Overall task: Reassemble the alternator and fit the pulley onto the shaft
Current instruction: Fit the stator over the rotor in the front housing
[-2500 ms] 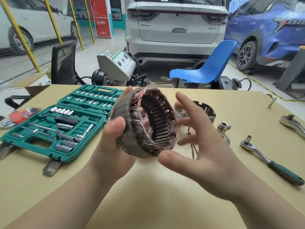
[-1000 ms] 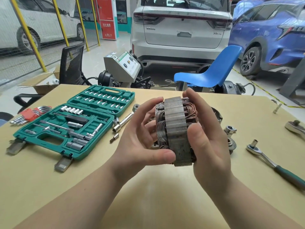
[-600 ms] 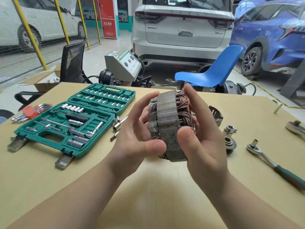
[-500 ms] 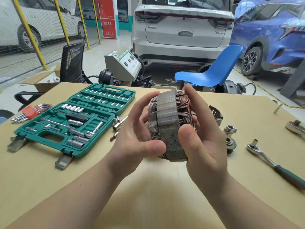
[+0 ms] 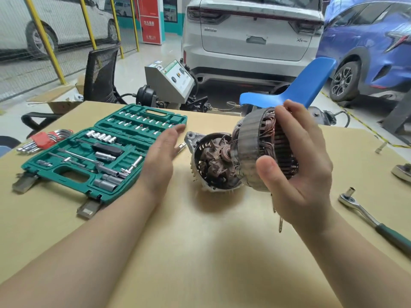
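Observation:
My right hand (image 5: 298, 165) grips the stator ring (image 5: 251, 150), a grey laminated band with copper windings, held tilted above the table at centre right. Just left of it the alternator housing half with the rusty rotor (image 5: 211, 163) lies on its side on the table, its open face towards me. The stator's lower left edge overlaps the rotor in the view; contact cannot be told. My left hand (image 5: 162, 156) hovers with straight fingers between the socket case and the housing, holding nothing. No pulley can be made out.
An open green socket set case (image 5: 73, 172) lies at left, with red-handled hex keys (image 5: 44, 138) beyond it. A ratchet with a green handle (image 5: 373, 221) lies at right, another ratchet head (image 5: 402, 172) at the right edge. Long bolts (image 5: 280, 221) lie under my right wrist.
My left hand let go of the stator and moved left, fingers straightened. My right hand alone carried the stator right and up. The housing with the rotor now shows on the table.

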